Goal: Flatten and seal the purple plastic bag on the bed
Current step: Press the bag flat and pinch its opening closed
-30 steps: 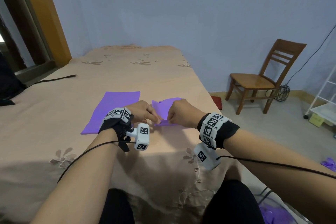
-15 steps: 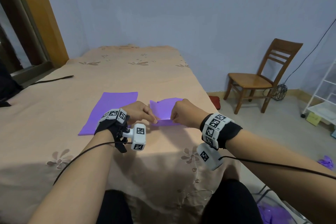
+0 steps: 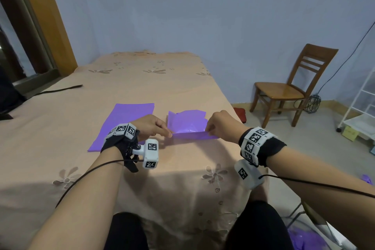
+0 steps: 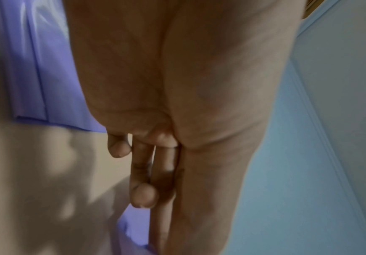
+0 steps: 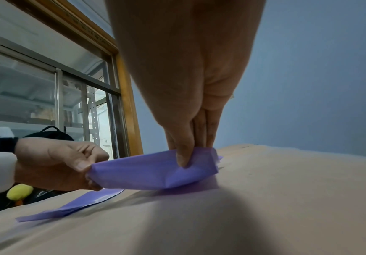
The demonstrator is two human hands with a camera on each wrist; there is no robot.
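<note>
Purple plastic bag is seen on the bed, held between the two hands, near the bed's right edge and toward the near end. Its near edge is stretched into a straight band from hand to hand. The far part of the bag stands partly raised and crumpled, not flat.

Left hand: located at the bag's 9 o'clock corner. Thumb and forefinger are pinched together on that corner, as confirmed in the right wrist view; the remaining fingers are curled under. In the left wrist view the grip itself is blurred.

Right hand: located at the bag's 3 o'clock corner. In the right wrist view the thumb is pressed on the front of the film and the fingers are held straight and close together behind it, so the bag is clamped between them. The pinched edge is lifted slightly off the bedcover.

A second purple sheet is noted lying flat on the bed at 9 o'clock of the bag, partly under the left wrist, apart from the bag.

A wooden chair is noted at 2 o'clock, on the floor beside the bed.
</note>
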